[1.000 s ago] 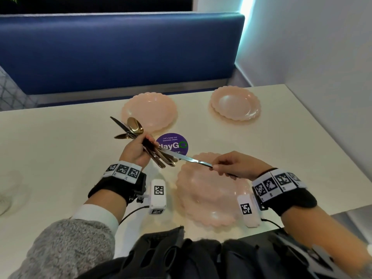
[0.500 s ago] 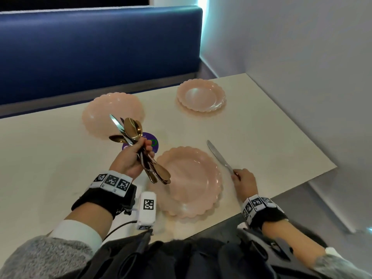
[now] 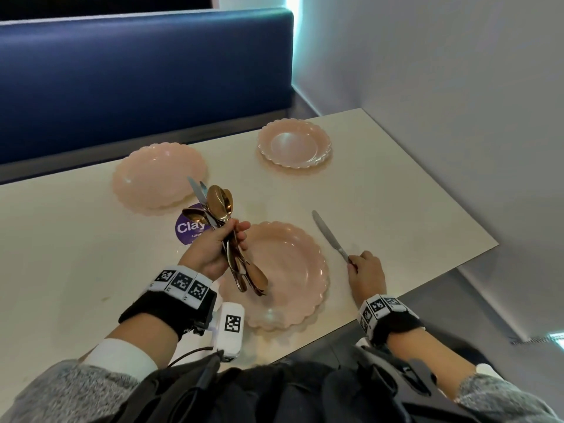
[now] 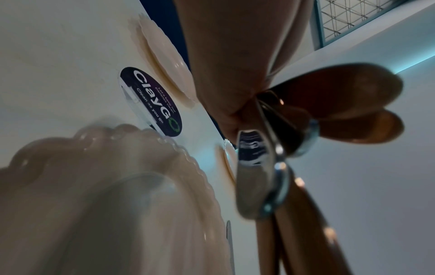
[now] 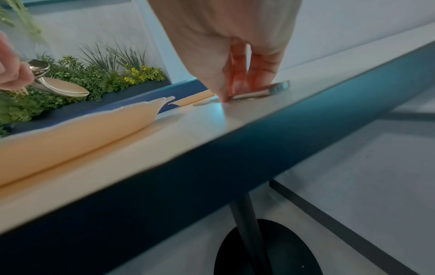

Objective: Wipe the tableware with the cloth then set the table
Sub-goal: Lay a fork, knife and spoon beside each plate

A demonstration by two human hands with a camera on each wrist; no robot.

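Note:
Three pink scalloped plates stand on the pale table [image 3: 76,254]: the near plate [image 3: 287,276], a far left plate [image 3: 158,178] and a far right plate [image 3: 294,143]. My left hand [image 3: 219,245] grips a bundle of gold spoons and silver knives [image 3: 218,209] above the near plate's left rim, and the bundle's handles [image 4: 263,176] fill the left wrist view. A silver knife [image 3: 329,236] lies flat to the right of the near plate. My right hand [image 3: 364,270] pinches its handle end [image 5: 259,91] against the tabletop. No cloth is in view.
A purple round sticker [image 3: 190,228] lies on the table between the plates. A blue padded bench back [image 3: 137,80] runs behind the table. A grey wall [image 3: 457,102] stands to the right. The table's near edge [image 5: 212,148] runs just below my right wrist.
My right hand drew the knife out of the bundle, carried it right across the near plate and laid it on the table. My left hand kept hold of the bundle.

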